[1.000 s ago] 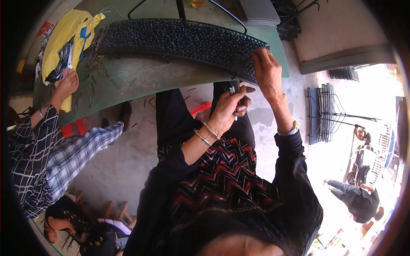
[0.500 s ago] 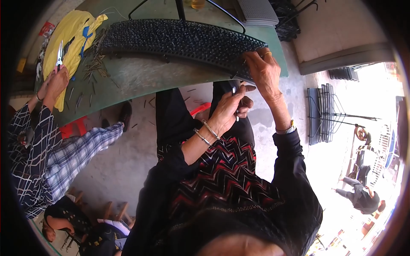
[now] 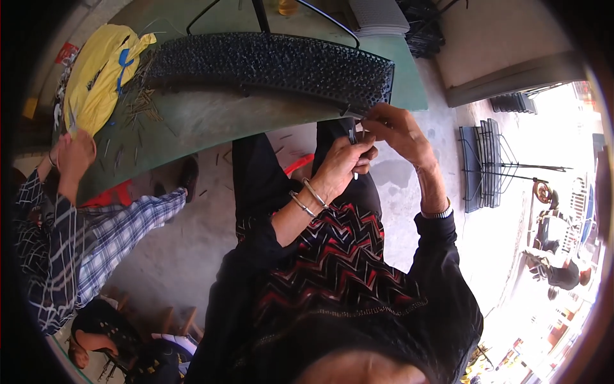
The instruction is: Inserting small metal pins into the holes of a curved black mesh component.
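Note:
A long curved black mesh panel [image 3: 275, 64] with many small holes and thin legs lies along the table edge in front of me. Below its right end, my left hand [image 3: 345, 159] is closed round a slim dark stick-like thing [image 3: 352, 133] with a pale lower end; its exact kind is unclear. My right hand [image 3: 404, 136] is just beside it, fingers bent together close to the left thumb, near the panel's right corner. Whatever is between those right fingers is too small and blurred to name.
The green table [image 3: 211, 137] holds a yellow plastic bag [image 3: 96, 77] and scattered thin sticks [image 3: 146, 107]. At left a co-worker's hands [image 3: 75, 153] hold scissors. Grey sheets [image 3: 378, 18] are stacked at the back; black wire racks [image 3: 483, 166] stand at right.
My right hand has left the panel's right end and come down toward my left hand. The left hand stays nearly in place. The co-worker's hands have moved lower and leftward.

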`<state>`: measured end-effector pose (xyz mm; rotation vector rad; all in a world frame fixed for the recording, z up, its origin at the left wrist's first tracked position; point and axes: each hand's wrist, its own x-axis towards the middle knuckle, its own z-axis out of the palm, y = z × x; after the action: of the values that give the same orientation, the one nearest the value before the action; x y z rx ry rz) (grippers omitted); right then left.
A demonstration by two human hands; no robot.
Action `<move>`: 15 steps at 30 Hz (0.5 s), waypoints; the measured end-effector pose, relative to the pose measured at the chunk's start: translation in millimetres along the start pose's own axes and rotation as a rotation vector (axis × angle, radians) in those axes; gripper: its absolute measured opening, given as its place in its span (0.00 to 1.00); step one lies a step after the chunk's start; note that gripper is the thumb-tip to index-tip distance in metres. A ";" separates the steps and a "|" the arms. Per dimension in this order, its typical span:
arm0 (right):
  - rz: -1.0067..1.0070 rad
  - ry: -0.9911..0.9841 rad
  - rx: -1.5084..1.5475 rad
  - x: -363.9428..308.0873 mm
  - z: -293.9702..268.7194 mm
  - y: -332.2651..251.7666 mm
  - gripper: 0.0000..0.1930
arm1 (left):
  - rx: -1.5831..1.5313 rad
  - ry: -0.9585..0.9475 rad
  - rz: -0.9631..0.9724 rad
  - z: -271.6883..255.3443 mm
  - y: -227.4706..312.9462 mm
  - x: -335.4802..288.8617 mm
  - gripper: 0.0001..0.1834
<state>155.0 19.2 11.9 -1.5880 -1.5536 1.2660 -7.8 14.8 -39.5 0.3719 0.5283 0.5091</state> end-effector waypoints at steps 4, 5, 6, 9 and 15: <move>-0.099 0.315 -0.099 1.4 0.2 -5.6 0.06 | -0.052 0.108 0.023 8.5 0.6 -3.6 0.14; -0.154 0.482 -0.212 6.1 2.2 -8.4 0.05 | -0.034 0.169 0.011 8.9 1.6 -4.2 0.16; -0.207 0.649 -0.326 11.0 3.6 -9.4 0.05 | -0.033 0.169 0.007 6.2 0.0 -2.0 0.16; -0.176 0.638 -0.329 23.2 6.3 5.8 0.06 | -0.017 0.000 -0.030 -2.8 -2.3 5.2 0.20; 0.008 0.448 -0.051 19.2 20.9 -4.7 0.08 | -0.048 0.083 0.020 -25.9 9.4 5.1 0.14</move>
<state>131.8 34.1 3.7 -1.7625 -1.3014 0.8031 -21.9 30.5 -57.8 0.3114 0.5924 0.5570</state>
